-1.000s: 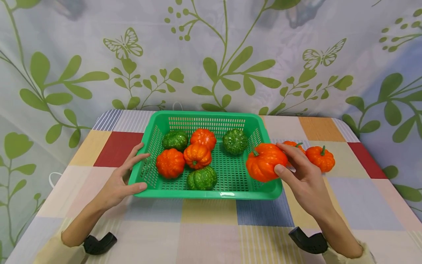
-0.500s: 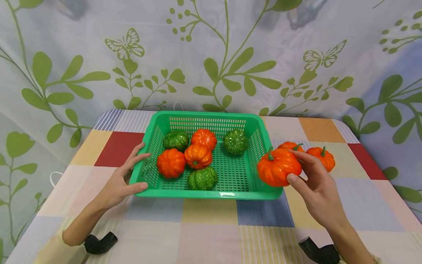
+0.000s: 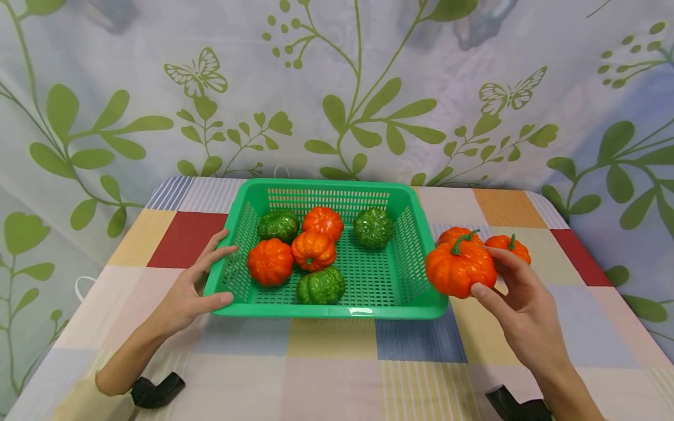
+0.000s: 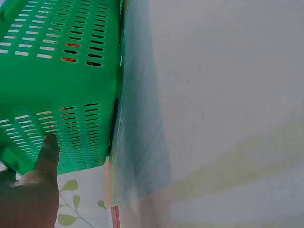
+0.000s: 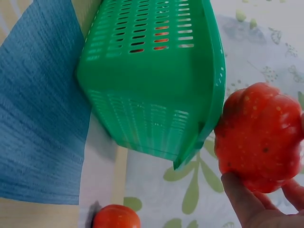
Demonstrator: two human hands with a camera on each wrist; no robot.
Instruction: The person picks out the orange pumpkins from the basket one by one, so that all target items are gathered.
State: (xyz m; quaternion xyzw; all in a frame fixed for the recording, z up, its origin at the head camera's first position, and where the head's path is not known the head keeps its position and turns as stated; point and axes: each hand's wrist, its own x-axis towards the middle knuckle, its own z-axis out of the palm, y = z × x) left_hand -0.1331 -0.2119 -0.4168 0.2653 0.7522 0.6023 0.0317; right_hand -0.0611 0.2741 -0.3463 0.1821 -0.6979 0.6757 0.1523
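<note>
My right hand (image 3: 532, 316) pinches a small orange pumpkin (image 3: 459, 270) between thumb and fingers, stem up, beside the right rim of a green plastic basket (image 3: 326, 310). In the right wrist view the held pumpkin (image 5: 261, 137) shows its ribbed side by the rim. My left hand (image 3: 184, 298) touches the basket's left end, thumb over the front corner and fingers spread along the rim. The left wrist view has a finger (image 4: 47, 154) against the slotted outer wall. Inside lie orange pumpkins (image 3: 271, 262) and green pumpkins (image 3: 321, 286), several in all.
Two more orange pumpkins, one partly hidden (image 3: 457, 234) behind the held one and another (image 3: 509, 247) farther right, sit on the table right of the basket. A patchwork cloth (image 3: 332, 380) covers the table. A leaf-patterned curtain (image 3: 295, 88) hangs behind.
My right hand has carried the orange pumpkin rightward, from over the basket's right end to beyond its right rim. The left hand and the basket have stayed in place.
</note>
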